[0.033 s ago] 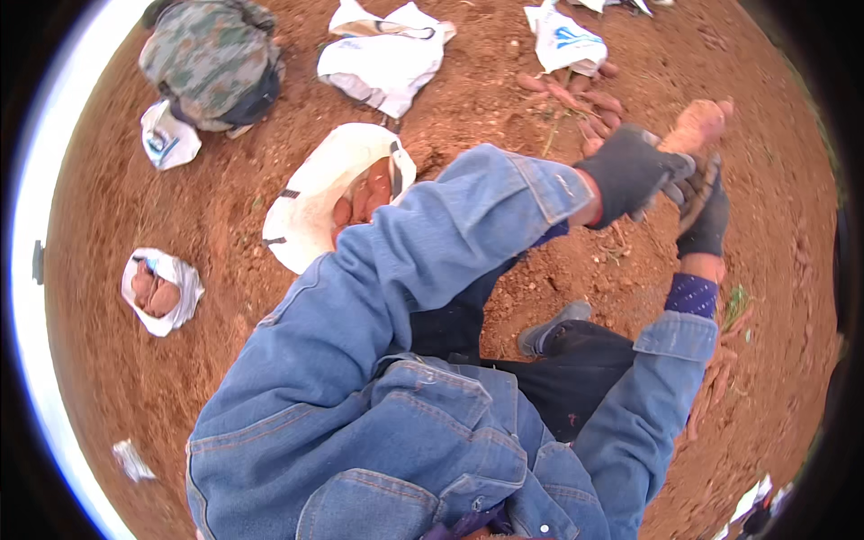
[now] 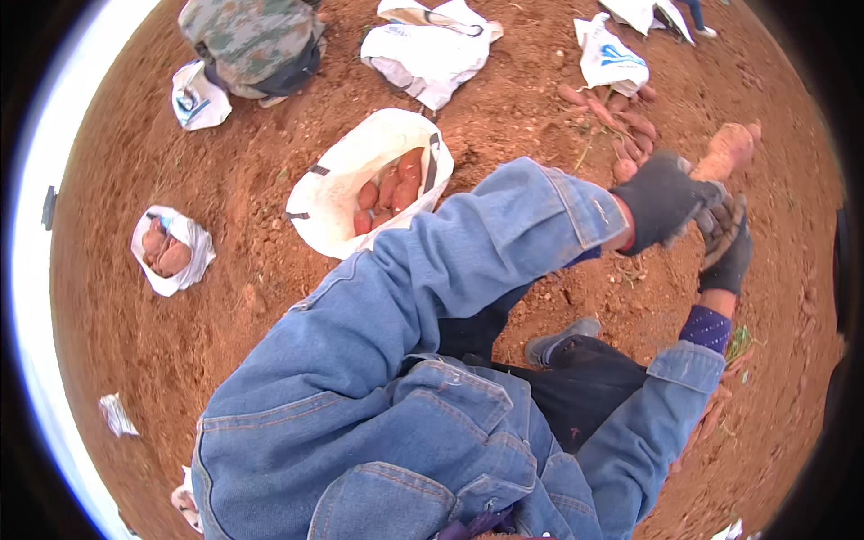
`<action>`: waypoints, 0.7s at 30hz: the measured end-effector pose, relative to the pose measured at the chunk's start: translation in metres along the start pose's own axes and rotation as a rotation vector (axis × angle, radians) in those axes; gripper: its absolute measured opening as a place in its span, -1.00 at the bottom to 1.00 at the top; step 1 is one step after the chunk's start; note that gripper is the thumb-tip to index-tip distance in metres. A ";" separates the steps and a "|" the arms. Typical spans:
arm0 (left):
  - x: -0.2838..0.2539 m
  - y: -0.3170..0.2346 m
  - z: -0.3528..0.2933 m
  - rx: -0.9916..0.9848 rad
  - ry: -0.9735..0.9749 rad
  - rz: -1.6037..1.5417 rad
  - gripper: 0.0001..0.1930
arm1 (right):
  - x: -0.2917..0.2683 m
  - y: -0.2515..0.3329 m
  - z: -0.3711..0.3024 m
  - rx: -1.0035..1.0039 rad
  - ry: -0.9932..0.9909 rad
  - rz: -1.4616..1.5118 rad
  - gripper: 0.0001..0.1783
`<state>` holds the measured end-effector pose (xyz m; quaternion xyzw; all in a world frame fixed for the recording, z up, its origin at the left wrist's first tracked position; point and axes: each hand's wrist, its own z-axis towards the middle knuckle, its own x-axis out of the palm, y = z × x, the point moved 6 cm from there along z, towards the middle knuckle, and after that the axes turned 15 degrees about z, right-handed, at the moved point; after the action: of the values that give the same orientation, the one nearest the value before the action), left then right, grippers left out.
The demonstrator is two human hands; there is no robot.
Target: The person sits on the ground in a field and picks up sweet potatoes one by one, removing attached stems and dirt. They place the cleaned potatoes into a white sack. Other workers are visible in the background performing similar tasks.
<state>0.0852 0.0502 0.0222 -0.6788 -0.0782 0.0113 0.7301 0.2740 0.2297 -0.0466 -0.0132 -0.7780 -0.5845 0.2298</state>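
Note:
Both my hands wear dark, soil-dusted gloves and meet at the far right around a large sweet potato [image 2: 725, 153]. My left hand [image 2: 664, 202] reaches across from the left, its fingers closed about the root's lower part. Against its underside is my right hand [image 2: 727, 241], fingers curled round the same end. The root's upper end sticks out beyond both hands, and its gripped end is hidden by the gloves. Just left of it, a heap of sweet potatoes [image 2: 637, 126] lies on the soil.
A wide white bag [image 2: 328, 184] stands open with several sweet potatoes inside. Farther left is a smaller filled bag [image 2: 200, 263]. White sacks [image 2: 432, 54] lie at the back, near a crouching person in camouflage [image 2: 256, 45]. More roots [image 2: 715, 414] lie beside my right forearm.
The view has shifted, so the bags and heap appear farther right. Both hands still grip the sweet potato, now slightly lower and farther right in the picture.

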 end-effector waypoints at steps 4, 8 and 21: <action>-0.049 -0.039 -0.074 0.188 -0.346 -0.069 -0.57 | 0.000 0.012 0.010 0.009 -0.011 -0.076 -0.35; -0.157 -0.021 -0.179 -0.070 -0.776 0.624 -0.52 | -0.013 0.015 0.013 0.037 -0.016 -0.109 -0.37; -0.369 0.170 -0.321 -1.221 -0.374 0.943 -0.62 | -0.024 0.011 0.022 0.052 -0.004 -0.107 -0.36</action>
<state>-0.2222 -0.2991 -0.2038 -0.9076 0.1037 0.3881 0.1218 0.2913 0.2590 -0.0506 0.0332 -0.7931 -0.5753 0.1971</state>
